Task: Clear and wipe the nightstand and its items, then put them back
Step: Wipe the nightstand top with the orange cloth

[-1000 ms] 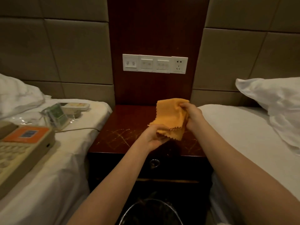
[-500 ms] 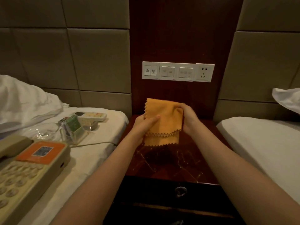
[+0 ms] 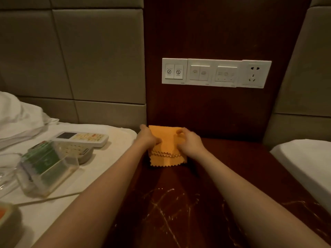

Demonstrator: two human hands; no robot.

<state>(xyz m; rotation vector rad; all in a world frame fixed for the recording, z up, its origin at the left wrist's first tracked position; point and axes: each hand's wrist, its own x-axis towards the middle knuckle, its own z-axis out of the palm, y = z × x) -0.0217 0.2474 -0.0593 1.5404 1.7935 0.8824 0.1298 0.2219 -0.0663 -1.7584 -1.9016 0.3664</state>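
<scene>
A folded orange cloth (image 3: 167, 145) with zigzag edges lies at the back left of the dark red nightstand top (image 3: 215, 185), close to the wooden wall panel. My left hand (image 3: 147, 137) holds its left edge with the fingers curled over it. My right hand (image 3: 189, 142) pinches its right edge, thumb on top. On the left bed lie the nightstand's items: a white remote (image 3: 84, 137), a second grey remote (image 3: 78, 151) and a clear acrylic holder with green cards (image 3: 46, 167).
White scratch marks run across the near part of the nightstand. A switch and socket panel (image 3: 215, 73) sits on the wall above. The edge of a beige telephone (image 3: 7, 217) shows at the lower left. A second white bed (image 3: 304, 165) is at the right.
Both hands folded the cloth smaller and lowered it from mid-air onto the back of the nightstand. The view moved closer and to the left.
</scene>
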